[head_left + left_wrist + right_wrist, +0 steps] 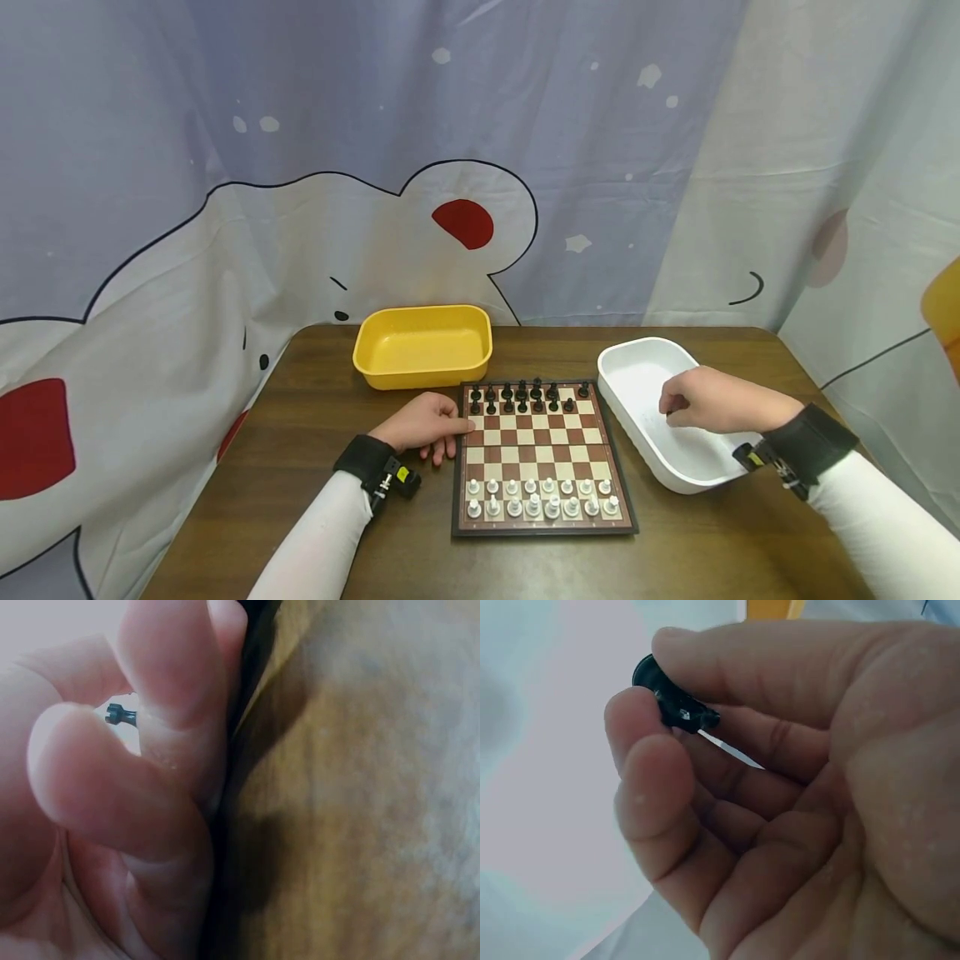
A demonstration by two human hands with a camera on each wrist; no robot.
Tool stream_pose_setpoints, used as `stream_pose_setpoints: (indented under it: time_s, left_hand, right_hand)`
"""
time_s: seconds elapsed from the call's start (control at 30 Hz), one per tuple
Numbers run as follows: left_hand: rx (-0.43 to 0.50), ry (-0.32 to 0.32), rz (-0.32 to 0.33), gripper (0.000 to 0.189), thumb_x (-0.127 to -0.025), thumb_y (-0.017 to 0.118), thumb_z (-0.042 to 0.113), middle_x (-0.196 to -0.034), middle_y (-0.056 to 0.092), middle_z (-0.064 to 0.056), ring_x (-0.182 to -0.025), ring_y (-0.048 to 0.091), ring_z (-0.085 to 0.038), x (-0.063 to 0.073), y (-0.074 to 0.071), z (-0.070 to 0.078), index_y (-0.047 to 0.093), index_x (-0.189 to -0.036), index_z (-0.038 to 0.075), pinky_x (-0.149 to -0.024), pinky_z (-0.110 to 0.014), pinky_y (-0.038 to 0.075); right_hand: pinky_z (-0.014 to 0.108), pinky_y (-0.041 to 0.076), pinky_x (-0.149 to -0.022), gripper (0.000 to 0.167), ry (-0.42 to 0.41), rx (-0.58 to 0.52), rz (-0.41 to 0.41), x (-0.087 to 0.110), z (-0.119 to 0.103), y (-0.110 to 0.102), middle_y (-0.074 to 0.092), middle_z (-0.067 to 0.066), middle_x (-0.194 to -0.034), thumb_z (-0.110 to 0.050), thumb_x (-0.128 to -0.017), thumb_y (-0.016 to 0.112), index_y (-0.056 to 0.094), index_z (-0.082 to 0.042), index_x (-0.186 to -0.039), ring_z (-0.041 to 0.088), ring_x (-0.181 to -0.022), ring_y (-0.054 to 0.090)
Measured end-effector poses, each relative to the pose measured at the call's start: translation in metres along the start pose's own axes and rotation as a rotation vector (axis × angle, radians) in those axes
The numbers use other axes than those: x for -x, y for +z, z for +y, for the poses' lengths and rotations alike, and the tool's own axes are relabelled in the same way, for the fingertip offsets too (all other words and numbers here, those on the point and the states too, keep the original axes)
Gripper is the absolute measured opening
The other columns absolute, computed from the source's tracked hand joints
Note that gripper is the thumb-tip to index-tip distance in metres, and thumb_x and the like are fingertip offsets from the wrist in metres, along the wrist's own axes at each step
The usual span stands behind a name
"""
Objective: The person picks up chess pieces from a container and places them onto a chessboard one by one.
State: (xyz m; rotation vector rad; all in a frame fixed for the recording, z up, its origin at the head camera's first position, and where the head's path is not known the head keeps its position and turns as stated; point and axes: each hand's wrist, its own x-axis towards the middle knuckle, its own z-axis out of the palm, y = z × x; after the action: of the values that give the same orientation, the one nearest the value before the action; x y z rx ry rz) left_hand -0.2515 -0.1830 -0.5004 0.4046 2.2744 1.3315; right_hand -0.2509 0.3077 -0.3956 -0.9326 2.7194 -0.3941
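My right hand (693, 400) is over the white bin (617, 367), pinching a small black chess piece (676, 697) between thumb and fingertips. The piece lies tilted, its round base outward; the fingers partly cover it. At the left edge of the chessboard (517, 436), my left hand (423, 425) holds the rim, one digit over the top and the others bent beside it. Black pieces (522, 392) stand in two rows at the far end, with gaps near the right. White pieces (533, 504) fill two rows at the near end. A black rook (120, 715) shows between the left fingers.
Behind the board's left side sits a yellow bin (422, 379). The wooden table (405, 558) carries everything, and a patterned curtain (600, 167) hangs behind it. The white bin stands close along the board's right side.
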Motion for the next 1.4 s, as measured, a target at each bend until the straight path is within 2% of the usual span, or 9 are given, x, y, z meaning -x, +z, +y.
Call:
stream_pose_setpoints:
  time_s: [0.27, 0.6, 1.07, 1.4]
  left_hand:
    - [-0.006, 0.003, -0.004, 0.041, -0.105, 0.077, 0.037, -0.071, 0.077, -0.011, -0.047, 0.065, -0.014, 0.000, -0.001, 0.000, 0.066, -0.083, 0.005, -0.041, -0.023, 0.045]
    - [0.000, -0.001, -0.002, 0.039, -0.105, 0.077, 0.036, -0.071, 0.076, -0.011, -0.047, 0.065, -0.015, 0.000, -0.001, 0.000, 0.066, -0.084, 0.005, -0.041, -0.023, 0.045]
    - [-0.013, -0.016, 0.003, 0.039, -0.105, 0.078, 0.037, -0.072, 0.077, -0.011, -0.047, 0.066, -0.015, -0.001, -0.001, -0.001, 0.068, -0.086, 0.005, -0.042, -0.024, 0.046]
    - [-0.019, -0.012, 0.004, 0.040, -0.105, 0.078, 0.038, -0.071, 0.077, -0.010, -0.047, 0.066, -0.015, -0.002, 0.000, -0.001, 0.067, -0.085, 0.005, -0.042, -0.023, 0.045]
  right_hand:
    - [0.032, 0.057, -0.073, 0.010, -0.041, 0.028, 0.076, -0.016, -0.013, -0.015, 0.070, -0.013, -0.090, -0.006, -0.096, 0.083, 0.079, -0.014, -0.101, 0.004, -0.081, 0.061]
    - [0.036, 0.058, -0.074, 0.014, -0.114, 0.044, 0.143, -0.043, -0.033, -0.027, 0.073, -0.008, -0.091, 0.002, -0.096, 0.079, 0.082, -0.008, -0.105, 0.006, -0.079, 0.063]
    - [0.037, 0.061, -0.078, 0.018, -0.221, 0.069, 0.150, -0.068, -0.051, -0.024, 0.078, -0.004, -0.101, 0.001, -0.097, 0.079, 0.082, -0.014, -0.106, 0.007, -0.087, 0.069]
    - [0.038, 0.059, -0.078, 0.016, -0.220, 0.117, 0.115, -0.090, -0.054, -0.017, 0.076, -0.002, -0.097, 0.002, -0.094, 0.079, 0.080, -0.012, -0.102, 0.008, -0.084, 0.066]
